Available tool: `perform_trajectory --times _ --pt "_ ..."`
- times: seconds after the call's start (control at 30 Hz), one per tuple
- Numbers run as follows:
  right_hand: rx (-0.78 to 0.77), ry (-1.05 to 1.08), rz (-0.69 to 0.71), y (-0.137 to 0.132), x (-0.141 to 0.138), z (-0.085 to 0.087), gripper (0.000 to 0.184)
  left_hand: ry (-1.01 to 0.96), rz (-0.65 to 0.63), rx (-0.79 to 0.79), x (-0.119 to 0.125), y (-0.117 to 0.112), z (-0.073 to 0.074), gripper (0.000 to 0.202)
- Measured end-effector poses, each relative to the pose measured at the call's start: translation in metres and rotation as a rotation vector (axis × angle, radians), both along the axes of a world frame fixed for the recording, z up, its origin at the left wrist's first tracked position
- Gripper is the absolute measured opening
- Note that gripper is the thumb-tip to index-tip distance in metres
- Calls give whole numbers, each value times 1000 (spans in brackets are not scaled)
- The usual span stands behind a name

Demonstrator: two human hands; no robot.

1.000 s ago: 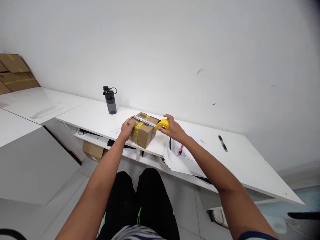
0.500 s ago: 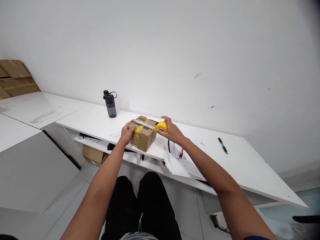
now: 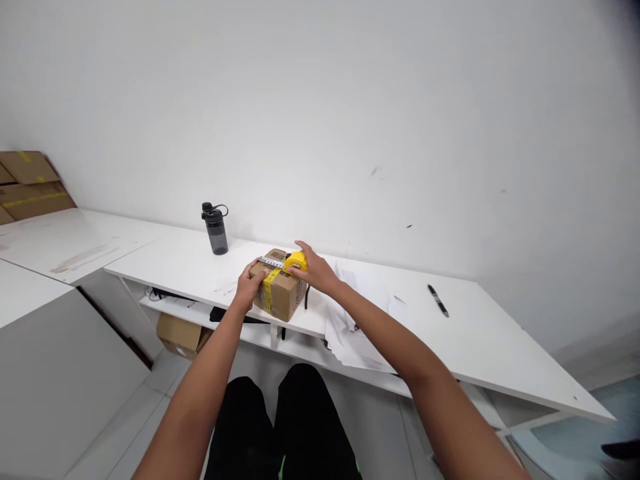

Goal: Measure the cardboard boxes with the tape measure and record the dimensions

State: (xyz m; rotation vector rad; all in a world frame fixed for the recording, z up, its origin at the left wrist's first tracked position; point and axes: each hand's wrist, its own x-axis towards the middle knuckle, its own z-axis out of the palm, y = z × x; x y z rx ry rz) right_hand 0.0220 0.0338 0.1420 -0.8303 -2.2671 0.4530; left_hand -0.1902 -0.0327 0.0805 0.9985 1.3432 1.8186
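Pinning the end of the strip (image 3: pixel 273 263) to the box (image 3: pixel 283 300), which sits at the front of the bench (image 3: pixel 450 333), the left hand (image 3: pixel 250 283) curls over its corner; the right hand (image 3: pixel 315 272) clasps the yellow tape measure (image 3: pixel 296 261). Best held taut, flat, square to the edge

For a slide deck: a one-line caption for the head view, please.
Left hand steadies a taped cardboard box on a white desk; right hand holds a yellow tape measure atop it.

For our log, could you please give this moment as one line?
left hand: grips box, pinning tape end | right hand: holds tape measure
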Motion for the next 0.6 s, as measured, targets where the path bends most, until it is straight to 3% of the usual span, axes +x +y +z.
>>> perform_trajectory --times 0.17,0.4,0.6 --pt "100 -119 83 0 -36 14 72 -35 -4 15 -2 -7 1 72" --pt "76 -104 90 -8 -73 20 74 -61 12 13 -3 -10 -1 73" --pt "35 20 119 -5 -74 19 73 -66 5 2 1 -18 5 73"
